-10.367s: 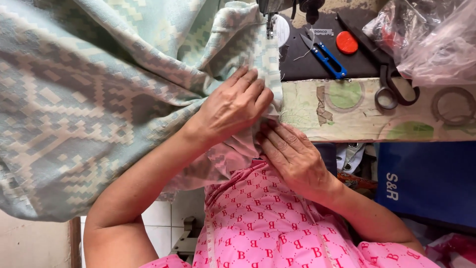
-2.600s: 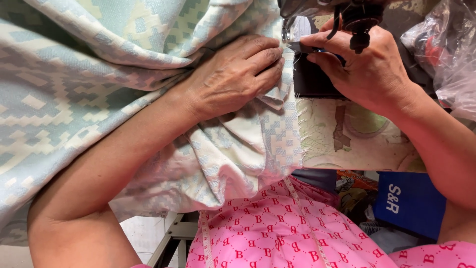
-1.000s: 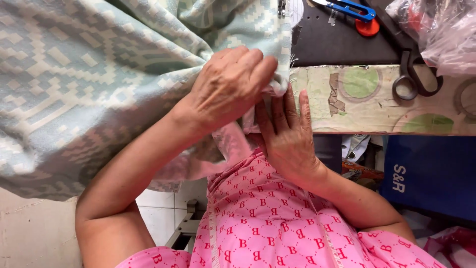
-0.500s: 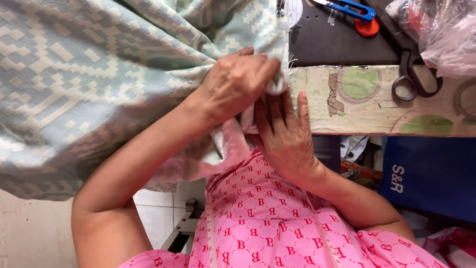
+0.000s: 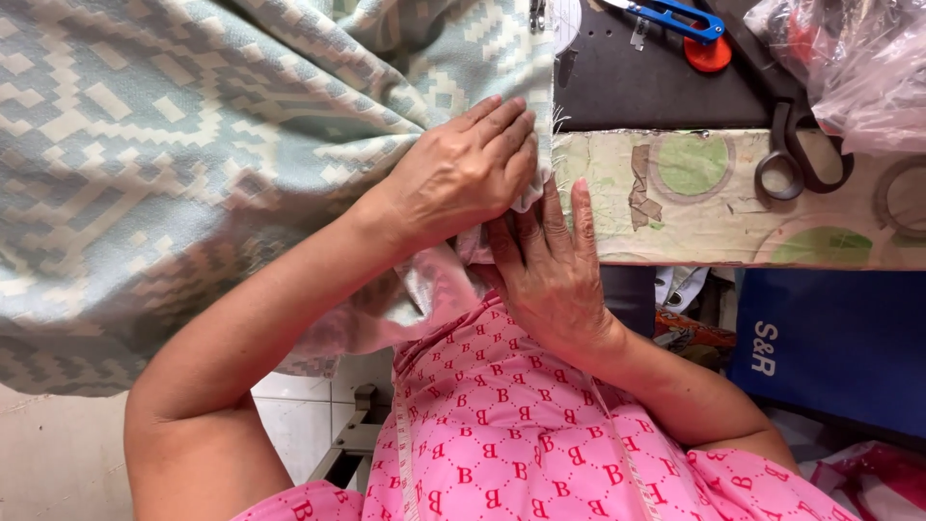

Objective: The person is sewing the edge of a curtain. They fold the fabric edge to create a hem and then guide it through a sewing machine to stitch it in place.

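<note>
The left hand [image 5: 461, 178] lies flat on the patterned cloth [image 5: 193, 164], a pale green and cream fabric, and presses its edge down at the rim of the bench [image 5: 675, 193]. Its grip is not closed around anything; the fingers are stretched and close together. The right hand [image 5: 545, 275] is just below the left one, palm toward the front side of the bench, fingers pointing up and touching the cloth edge. Whether it pinches the cloth I cannot tell.

The bench top, to the right of both hands, has a worn cover with green circles. Farther behind it lies a dark plate with black scissors [image 5: 796, 145], small blue snips [image 5: 675, 14] and an orange round thing [image 5: 709, 53]. A clear plastic bag [image 5: 849, 68] is at the far right. Below the hands are the pink printed dress [image 5: 540, 434], a white tiled floor [image 5: 299, 415] and a blue bag [image 5: 830, 347].
</note>
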